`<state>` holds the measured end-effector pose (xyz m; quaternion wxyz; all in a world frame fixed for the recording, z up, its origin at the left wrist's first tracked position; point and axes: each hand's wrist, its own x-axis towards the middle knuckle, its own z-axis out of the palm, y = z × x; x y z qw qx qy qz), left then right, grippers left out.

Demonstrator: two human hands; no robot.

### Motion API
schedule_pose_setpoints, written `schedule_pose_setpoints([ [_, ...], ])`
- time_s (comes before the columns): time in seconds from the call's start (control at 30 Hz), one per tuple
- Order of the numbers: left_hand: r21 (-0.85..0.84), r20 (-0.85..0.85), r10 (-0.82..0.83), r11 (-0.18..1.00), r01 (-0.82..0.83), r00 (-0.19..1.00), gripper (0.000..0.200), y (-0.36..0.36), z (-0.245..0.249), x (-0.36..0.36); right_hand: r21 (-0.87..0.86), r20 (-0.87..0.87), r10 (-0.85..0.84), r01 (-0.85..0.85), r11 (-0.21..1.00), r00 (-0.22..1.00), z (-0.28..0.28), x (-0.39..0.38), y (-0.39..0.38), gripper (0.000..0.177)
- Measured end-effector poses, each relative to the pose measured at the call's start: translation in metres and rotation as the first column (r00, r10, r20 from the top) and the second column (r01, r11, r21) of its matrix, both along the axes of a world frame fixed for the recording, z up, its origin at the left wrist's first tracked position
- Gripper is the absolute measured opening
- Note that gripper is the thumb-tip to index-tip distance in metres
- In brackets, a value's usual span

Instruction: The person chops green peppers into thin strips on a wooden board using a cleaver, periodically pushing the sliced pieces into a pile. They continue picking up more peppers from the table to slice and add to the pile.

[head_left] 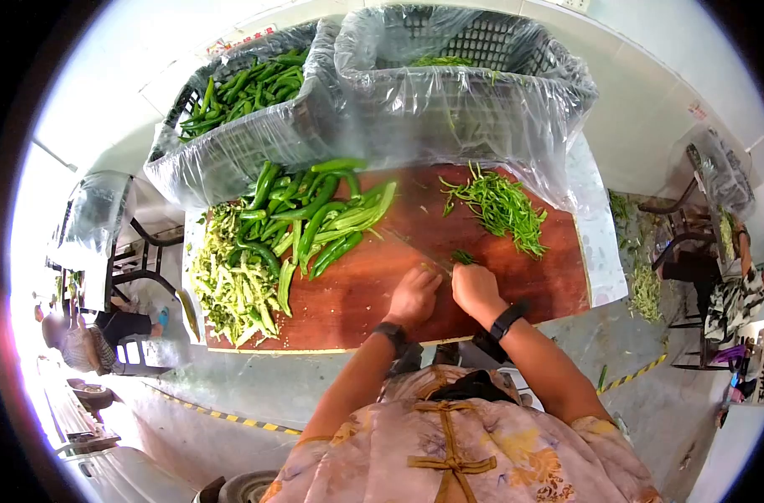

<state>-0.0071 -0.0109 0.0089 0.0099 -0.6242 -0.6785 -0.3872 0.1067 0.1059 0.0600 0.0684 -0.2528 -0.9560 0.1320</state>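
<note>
Near the front of the red-brown board, my right hand [476,292] is closed in a fist around a knife [422,250], whose thin blade points away to the upper left and is partly blurred. Close beside it, my left hand [414,293] is closed with its fingers bent; what it grips is hidden. A small bit of cut green pepper [461,256] lies just beyond my right hand. Farther back sits a pile of green pepper strips [503,210]. To the left are whole and split green peppers [315,210], beside a heap of pale seedy pepper cores [227,281].
Behind the board [449,189] stand two plastic-lined crates: the left crate [231,155] holds whole green peppers, the right crate [474,101] some green strips. Scraps [646,293] lie on the floor at right. Other people [88,344] sit at both sides.
</note>
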Motion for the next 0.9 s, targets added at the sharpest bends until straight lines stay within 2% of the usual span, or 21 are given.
schedule_pose_setpoints([
  [0.07, -0.006, -0.032, 0.013, 1.0, -0.013, 0.999, 0.029, 0.0, 0.004, 0.0, -0.007, 0.011, -0.019, 0.019, 1.0, 1.0, -0.001, 0.002, 0.005, 0.018],
  [0.13, 0.076, -0.126, 0.061, 0.996, -0.051, 0.99, 0.029, 0.001, 0.005, 0.0, -0.018, 0.046, -0.031, 0.032, 0.999, 0.998, 0.003, 0.012, 0.008, 0.018],
  [0.27, 0.08, -0.125, 0.074, 0.995, -0.064, 0.989, 0.027, 0.0, 0.001, 0.001, -0.036, 0.1, -0.006, 0.01, 0.999, 0.995, 0.022, 0.043, -0.01, 0.016],
  [0.33, 0.0, -0.048, 0.034, 0.999, -0.034, 0.998, 0.025, -0.001, -0.001, 0.0, -0.054, 0.107, -0.01, 0.016, 0.998, 0.994, 0.025, 0.051, -0.017, 0.016],
  [0.5, 0.033, -0.022, -0.001, 0.999, 0.002, 1.0, 0.024, 0.0, -0.005, -0.002, -0.131, 0.145, -0.016, 0.035, 0.991, 0.989, 0.023, 0.053, -0.019, 0.014],
  [0.77, 0.037, 0.035, 0.007, 0.999, -0.008, 0.999, 0.025, 0.001, -0.003, -0.002, -0.082, 0.076, -0.013, 0.019, 0.996, 0.997, -0.003, 0.012, -0.011, 0.015],
  [0.83, 0.064, -0.095, 0.016, 0.998, -0.01, 0.995, 0.025, 0.002, 0.001, -0.005, -0.065, 0.047, -0.014, 0.017, 0.998, 0.999, 0.0, 0.0, -0.007, 0.016],
  [0.9, 0.072, -0.127, 0.046, 0.997, -0.037, 0.991, 0.025, -0.001, 0.004, -0.002, -0.066, 0.131, -0.051, 0.06, 0.996, 0.99, 0.005, 0.001, 0.0, 0.018],
])
